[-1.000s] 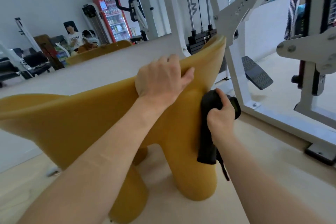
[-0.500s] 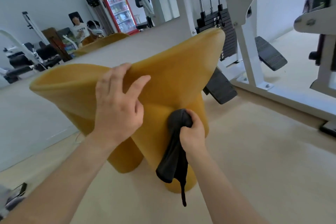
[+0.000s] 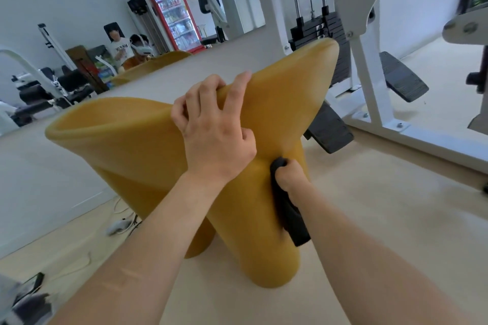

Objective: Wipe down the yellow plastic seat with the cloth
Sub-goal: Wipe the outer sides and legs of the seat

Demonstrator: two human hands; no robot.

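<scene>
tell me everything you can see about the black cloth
The black cloth looks like soft, dark fabric, bunched into a thick roll. The right hand is closed around its upper end and presses it against the side of the yellow plastic seat, just under the raised wing, above a leg. The rest hangs down along the right forearm, its lower end loose and clear of the floor. No print or label shows.
</scene>
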